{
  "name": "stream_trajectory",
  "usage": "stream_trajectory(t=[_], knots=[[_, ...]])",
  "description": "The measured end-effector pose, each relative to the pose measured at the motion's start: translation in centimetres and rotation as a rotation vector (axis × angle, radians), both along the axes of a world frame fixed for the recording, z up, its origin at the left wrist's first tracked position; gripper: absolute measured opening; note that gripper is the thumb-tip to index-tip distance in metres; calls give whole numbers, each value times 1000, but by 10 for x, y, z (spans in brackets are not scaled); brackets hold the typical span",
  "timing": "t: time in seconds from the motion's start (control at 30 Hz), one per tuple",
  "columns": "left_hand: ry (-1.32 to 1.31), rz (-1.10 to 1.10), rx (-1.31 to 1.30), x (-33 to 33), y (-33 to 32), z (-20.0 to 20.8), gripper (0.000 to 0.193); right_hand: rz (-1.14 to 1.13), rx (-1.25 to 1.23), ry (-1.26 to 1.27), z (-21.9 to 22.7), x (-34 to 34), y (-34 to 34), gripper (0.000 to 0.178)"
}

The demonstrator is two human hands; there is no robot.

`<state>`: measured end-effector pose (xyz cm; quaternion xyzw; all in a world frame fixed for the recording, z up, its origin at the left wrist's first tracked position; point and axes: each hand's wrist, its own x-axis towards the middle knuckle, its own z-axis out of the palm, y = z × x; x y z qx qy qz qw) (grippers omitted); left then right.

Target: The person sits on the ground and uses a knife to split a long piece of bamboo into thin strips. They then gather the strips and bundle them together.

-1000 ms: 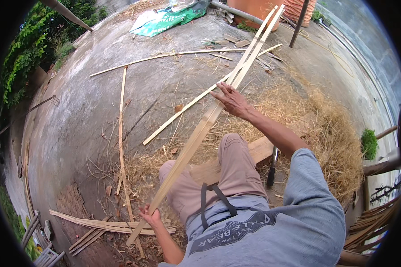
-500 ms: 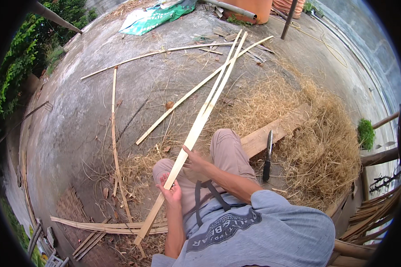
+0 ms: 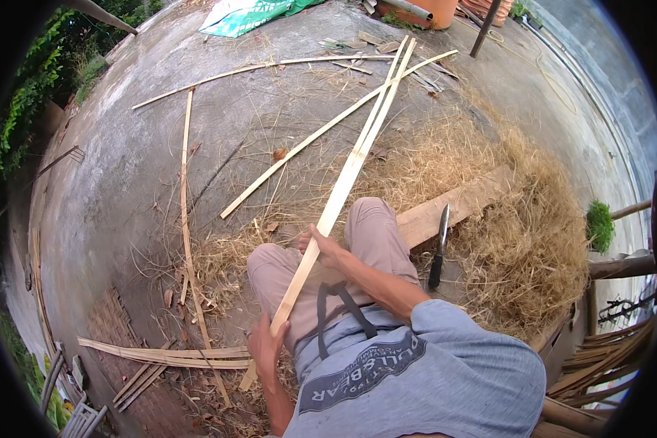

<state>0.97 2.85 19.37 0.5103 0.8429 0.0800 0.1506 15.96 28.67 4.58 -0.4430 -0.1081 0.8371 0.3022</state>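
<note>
A long pale bamboo strip (image 3: 327,219) slants across my lap, its far part divided into two narrow prongs that reach over the ground. My right hand (image 3: 323,247) is closed around it above my knees. Lower down, near my left thigh, my left hand (image 3: 266,342) grips the same strip, with its near end showing past the hand. To the right of my knees lies a knife (image 3: 439,248) with a black handle, its blade over the edge of a wooden plank (image 3: 456,204). Neither hand touches the knife.
A heap of curly shavings (image 3: 525,241) spreads on the right around the plank. Other bamboo strips (image 3: 186,190) lie on the concrete ahead and to the left, with a bundle (image 3: 160,355) at lower left. Farther off are a green and white sack (image 3: 252,16) and an orange pot (image 3: 425,11).
My left hand has gone from open under the strip to wrapped round it, and sits lower. The strip has shifted slightly up and right; my right hand still holds it.
</note>
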Motion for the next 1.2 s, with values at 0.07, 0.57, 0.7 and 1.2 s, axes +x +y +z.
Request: stream_trajectory(t=[0.07, 0.57, 0.7, 1.2], knots=[[-427, 218, -340, -12, -4, 4, 75, 28, 6, -5, 4, -2, 2, 47], [-278, 178, 4, 36, 63, 11, 65, 67, 332, 107, 70, 23, -16, 36], [-436, -87, 26, 42, 75, -14, 62, -34, -47, -14, 35, 16, 5, 34], [-1405, -923, 5, 155, 110, 120, 72, 233, 205, -416, -27, 50, -16, 59]])
